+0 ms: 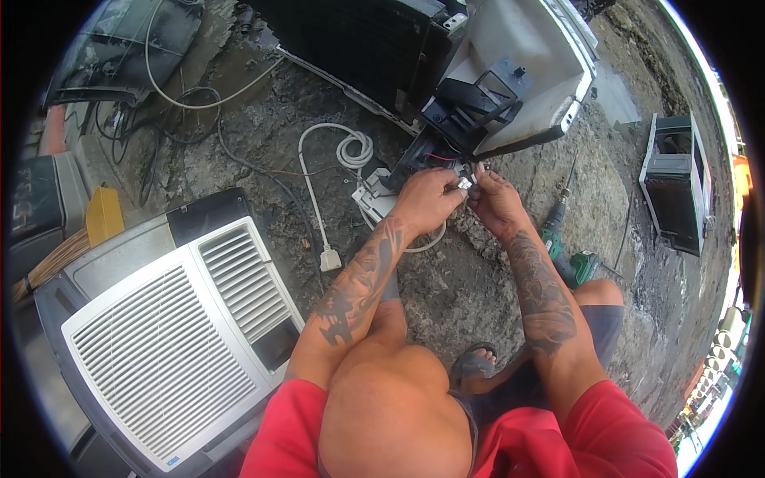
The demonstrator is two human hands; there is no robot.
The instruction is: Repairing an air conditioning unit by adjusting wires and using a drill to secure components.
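Both hands meet in front of the opened air conditioner casing [535, 95], beside its black plastic housing [478, 103]. My left hand [426, 201] is closed in a pinch on a small white piece [464, 183], perhaps a wire connector. Close by on the right, my right hand [496, 203] is closed too, thumb and finger pinched at a small whitish bit that I cannot make out. A thin red wire [443, 157] runs just beyond my left fingers. Under my left wrist lies a white control-box part [374, 195] with a coiled white power cord [309, 171].
A green cordless drill [560, 239] with a long bit lies right of my right forearm. The white louvred front panel [171, 342] is at left. A black coil unit [358, 56] stands ahead; a metal frame [676, 183] sits far right. Dark cables [239, 159] trail over rough ground.
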